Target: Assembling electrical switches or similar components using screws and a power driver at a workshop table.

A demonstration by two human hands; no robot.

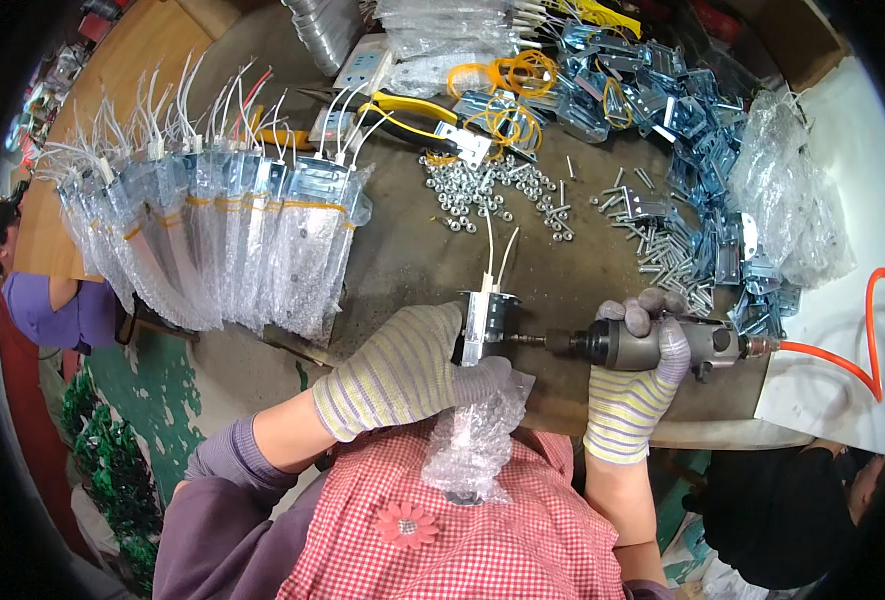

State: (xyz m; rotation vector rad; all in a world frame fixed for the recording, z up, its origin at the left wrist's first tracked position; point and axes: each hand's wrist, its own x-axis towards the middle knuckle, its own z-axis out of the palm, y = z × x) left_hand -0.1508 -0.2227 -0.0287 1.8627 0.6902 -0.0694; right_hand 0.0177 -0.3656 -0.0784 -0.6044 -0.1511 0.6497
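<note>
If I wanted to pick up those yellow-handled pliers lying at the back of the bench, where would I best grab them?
Probably by the two yellow handles, closing your hand round both from above. They lie flat and stretch leftward, with their upper side bare. The jaw end points right toward a small metal bracket and the scattered nuts, so coming from the left looks less crowded.

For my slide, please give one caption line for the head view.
Gloved left hand steadies a bubble-wrapped metal part while the right hand drives a pneumatic screwdriver into it.
</note>
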